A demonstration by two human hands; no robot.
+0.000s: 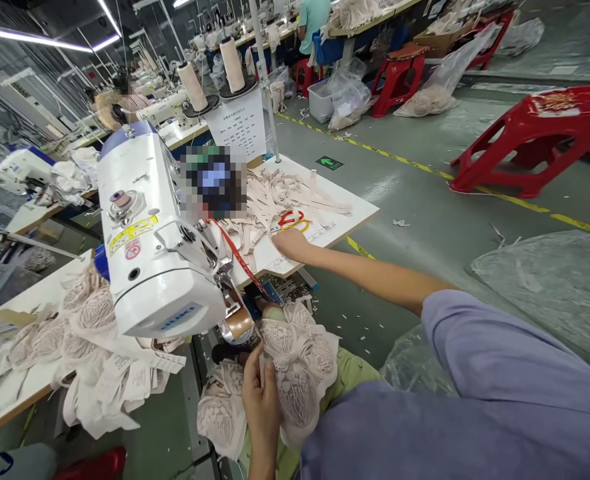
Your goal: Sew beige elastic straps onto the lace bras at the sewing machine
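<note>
Low in front of me, my left hand (263,400) is closed on a beige lace bra (297,393), thumb pressed toward the fingers. Its cups hang over my lap, beside the sewing machine's front end. My right arm reaches out to the white table, where my right hand (291,245) rests with curled fingers. Just beyond it lie scissors (295,221) with red and yellow handles. Beige fabric straps (269,197) are heaped behind and left of that hand; whether its fingers pinch anything is hidden. The white sewing machine (149,247) stands left of both hands.
More beige lace pieces (89,320) with white labels pile on the left table. A red ribbon (239,253) hangs by the machine head. Thread cones (231,65) stand behind. Red stools (535,140) and plastic bags (549,280) sit on the floor to the right.
</note>
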